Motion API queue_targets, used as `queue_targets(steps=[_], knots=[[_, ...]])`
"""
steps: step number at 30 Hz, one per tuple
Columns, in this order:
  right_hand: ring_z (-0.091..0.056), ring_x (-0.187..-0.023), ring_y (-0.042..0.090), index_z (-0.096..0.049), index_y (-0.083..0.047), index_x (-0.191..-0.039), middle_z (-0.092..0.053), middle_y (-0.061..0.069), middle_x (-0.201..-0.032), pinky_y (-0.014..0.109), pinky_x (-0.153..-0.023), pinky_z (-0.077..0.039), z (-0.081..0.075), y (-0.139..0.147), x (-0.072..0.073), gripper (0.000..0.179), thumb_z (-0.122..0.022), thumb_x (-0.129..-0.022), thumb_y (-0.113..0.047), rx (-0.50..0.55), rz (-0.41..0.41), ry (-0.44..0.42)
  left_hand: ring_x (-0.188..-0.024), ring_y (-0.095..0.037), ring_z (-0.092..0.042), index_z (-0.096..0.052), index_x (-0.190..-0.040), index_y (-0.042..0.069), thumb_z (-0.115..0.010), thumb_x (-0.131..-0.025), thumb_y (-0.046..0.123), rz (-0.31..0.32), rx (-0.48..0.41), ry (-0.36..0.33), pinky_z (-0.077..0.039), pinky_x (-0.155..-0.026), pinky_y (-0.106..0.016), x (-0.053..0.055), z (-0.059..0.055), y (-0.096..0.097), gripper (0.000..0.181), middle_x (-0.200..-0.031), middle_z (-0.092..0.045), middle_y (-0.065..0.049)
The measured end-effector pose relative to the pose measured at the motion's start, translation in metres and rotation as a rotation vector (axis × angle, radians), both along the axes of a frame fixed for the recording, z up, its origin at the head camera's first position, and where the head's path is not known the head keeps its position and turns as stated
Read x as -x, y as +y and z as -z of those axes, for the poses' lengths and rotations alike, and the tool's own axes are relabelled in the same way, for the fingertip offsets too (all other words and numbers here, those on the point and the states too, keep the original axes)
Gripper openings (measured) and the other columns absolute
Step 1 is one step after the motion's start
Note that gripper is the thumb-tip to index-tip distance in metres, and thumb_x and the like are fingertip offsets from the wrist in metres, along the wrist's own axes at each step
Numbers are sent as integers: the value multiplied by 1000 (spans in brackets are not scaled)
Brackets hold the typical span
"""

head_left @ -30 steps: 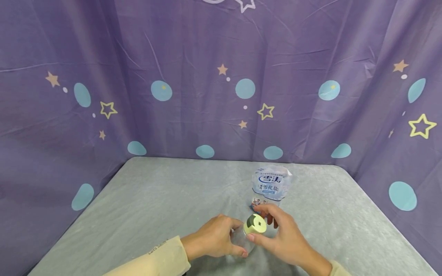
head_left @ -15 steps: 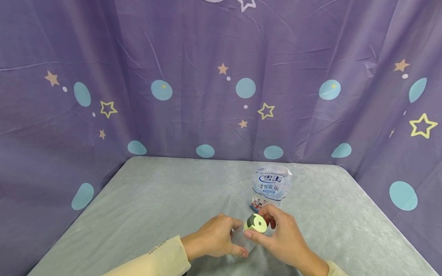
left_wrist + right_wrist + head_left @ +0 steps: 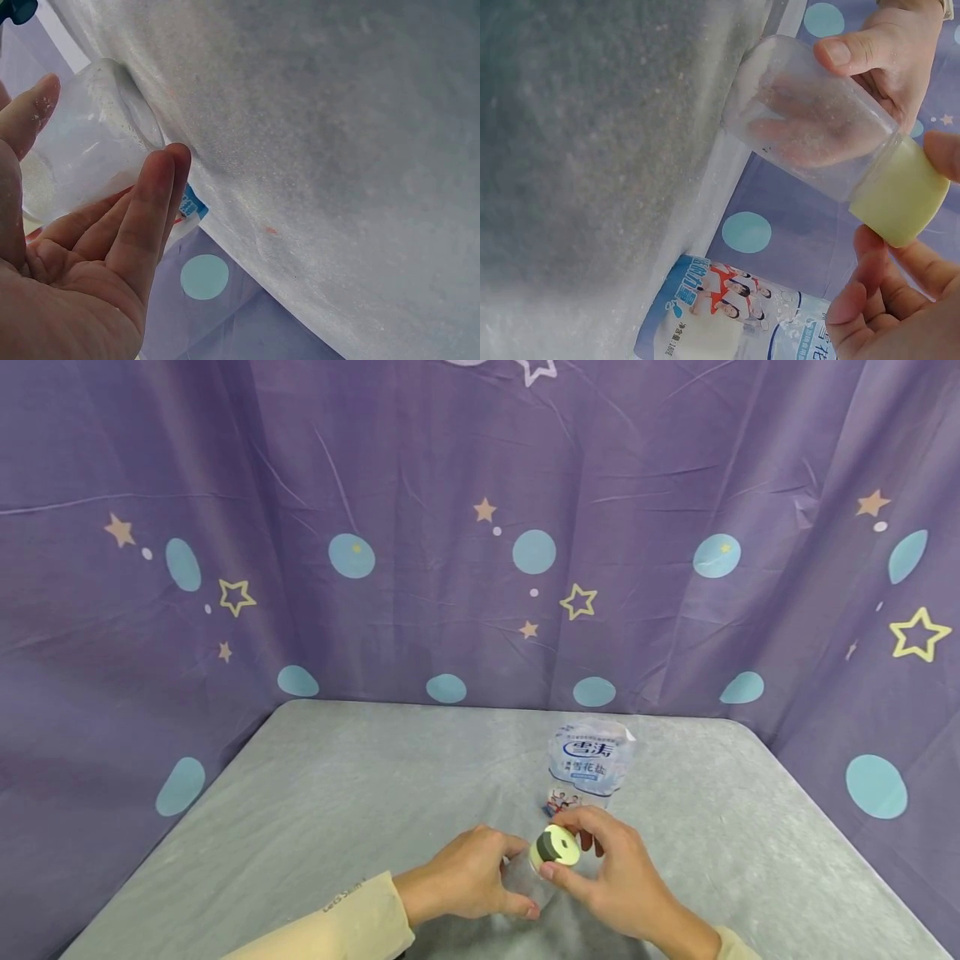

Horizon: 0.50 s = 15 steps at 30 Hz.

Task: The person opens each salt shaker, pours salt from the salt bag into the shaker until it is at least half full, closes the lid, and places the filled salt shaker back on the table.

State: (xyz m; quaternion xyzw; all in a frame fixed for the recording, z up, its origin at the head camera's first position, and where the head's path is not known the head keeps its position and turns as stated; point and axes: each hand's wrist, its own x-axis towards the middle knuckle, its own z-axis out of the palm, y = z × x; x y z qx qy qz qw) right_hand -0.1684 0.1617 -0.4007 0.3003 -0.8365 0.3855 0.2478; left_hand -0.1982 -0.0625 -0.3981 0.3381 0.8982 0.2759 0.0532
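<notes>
A clear plastic shaker jar (image 3: 527, 885) stands on the cloth near the front of the table, tilted in the right wrist view only by the camera's angle. My left hand (image 3: 471, 875) holds its body, thumb on the near side and fingers round the far side. On top sits a pale yellow cap (image 3: 561, 844) with a dark patch. My right hand (image 3: 618, 878) pinches this cap between thumb and fingertips. Fine white grains cling to the jar wall (image 3: 101, 124) in the left wrist view. The cap's side (image 3: 900, 191) meets the jar's neck in the right wrist view.
Just behind the right hand stands a blue and white salt bag (image 3: 588, 760) with printed lettering and cartoon figures. A grey cloth covers the table (image 3: 360, 777). A purple curtain (image 3: 450, 477) with stars and dots hangs around its back and sides.
My right thumb and fingers have shifted on the cap, and its dark patch has turned slightly. The left hand, jar and salt bag have stayed in place.
</notes>
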Motion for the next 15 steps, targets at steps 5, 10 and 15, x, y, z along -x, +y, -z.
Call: queue_targets(steps=[5,10,15], knots=[[-54,-79,2,-67,-27,-117,-63,-17,-99,26,-63,-45,-3,2,1,52,-92,-73,-16,-17,-32,16,-51,1,-48,-69,-83,24,-93,-71,43,5,8,11,-38,-48,-21,0,0,0,33,-56,-50,16],[-53,-80,3,-67,-27,-121,-66,-16,-106,27,-63,-45,-4,4,0,58,-90,-72,-10,-22,-58,10,-55,2,-51,-74,-94,24,-93,-71,43,1,13,1,-41,-50,-20,0,-1,0,36,-60,-55,17],[-53,-84,4,-66,-29,-127,-67,-12,-118,28,-64,-46,-4,4,0,64,-88,-72,-5,-40,-85,-5,-54,2,-49,-75,-96,24,-93,-71,43,-1,12,7,-39,-49,-20,0,0,0,36,-58,-51,16]])
